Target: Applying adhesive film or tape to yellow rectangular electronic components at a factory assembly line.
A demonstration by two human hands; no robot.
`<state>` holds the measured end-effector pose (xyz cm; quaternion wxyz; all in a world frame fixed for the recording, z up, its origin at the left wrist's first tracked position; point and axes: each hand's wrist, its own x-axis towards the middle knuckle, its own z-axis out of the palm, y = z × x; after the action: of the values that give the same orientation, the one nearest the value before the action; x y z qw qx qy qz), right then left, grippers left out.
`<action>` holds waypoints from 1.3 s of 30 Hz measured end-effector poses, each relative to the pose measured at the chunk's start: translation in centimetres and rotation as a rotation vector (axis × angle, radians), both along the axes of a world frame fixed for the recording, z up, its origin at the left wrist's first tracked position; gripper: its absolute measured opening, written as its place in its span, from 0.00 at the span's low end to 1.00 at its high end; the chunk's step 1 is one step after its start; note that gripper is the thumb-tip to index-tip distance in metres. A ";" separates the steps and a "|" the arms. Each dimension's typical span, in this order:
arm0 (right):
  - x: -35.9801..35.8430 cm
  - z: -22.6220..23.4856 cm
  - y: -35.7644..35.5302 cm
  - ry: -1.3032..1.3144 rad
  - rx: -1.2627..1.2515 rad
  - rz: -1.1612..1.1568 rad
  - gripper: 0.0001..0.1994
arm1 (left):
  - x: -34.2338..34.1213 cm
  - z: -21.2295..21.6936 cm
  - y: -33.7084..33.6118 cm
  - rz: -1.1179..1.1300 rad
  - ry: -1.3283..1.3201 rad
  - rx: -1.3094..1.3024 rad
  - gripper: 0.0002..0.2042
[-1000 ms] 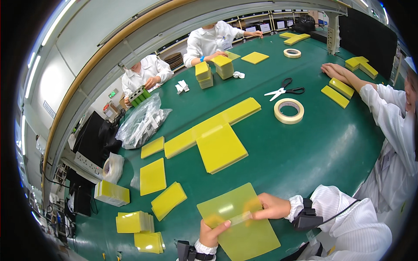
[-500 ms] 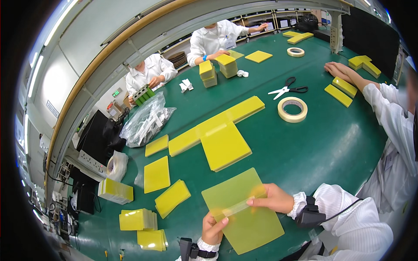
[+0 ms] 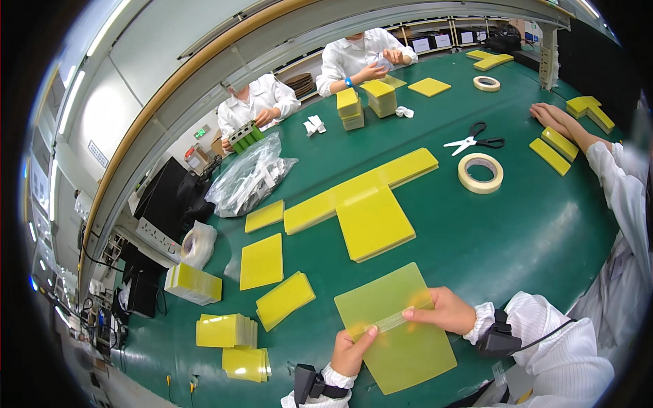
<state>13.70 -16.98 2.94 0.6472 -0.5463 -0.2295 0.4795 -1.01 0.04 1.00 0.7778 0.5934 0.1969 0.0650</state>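
Tape strip (image 3: pixel 396 321) stretches across the yellow sheet (image 3: pixel 394 326) on the green table (image 3: pixel 517 231), left hand (image 3: pixel 350 353) and right hand (image 3: pixel 442 311) pinching its ends, probably pressing it flat.

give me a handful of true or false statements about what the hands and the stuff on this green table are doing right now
1. Both hands hold a strip of clear tape stretched across a translucent yellow sheet. True.
2. The left hand holds the scissors. False: the scissors lie on the table, far from both hands.
3. A roll of tape lies flat near the scissors. True.
4. The right hand rests on the roll of tape. False: it pinches the right end of the strip.
5. The yellow sheet stands upright on its edge. False: it lies flat on the table.
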 end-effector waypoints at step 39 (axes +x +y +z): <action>-0.1 -0.1 0.4 0.015 -0.031 0.040 0.18 | -0.3 0.1 -0.2 0.012 -0.058 -0.088 0.13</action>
<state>13.57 -16.62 2.82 0.6307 -0.5481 -0.2282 0.4998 -1.31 -0.15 1.12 0.8081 0.5553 0.1803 0.0782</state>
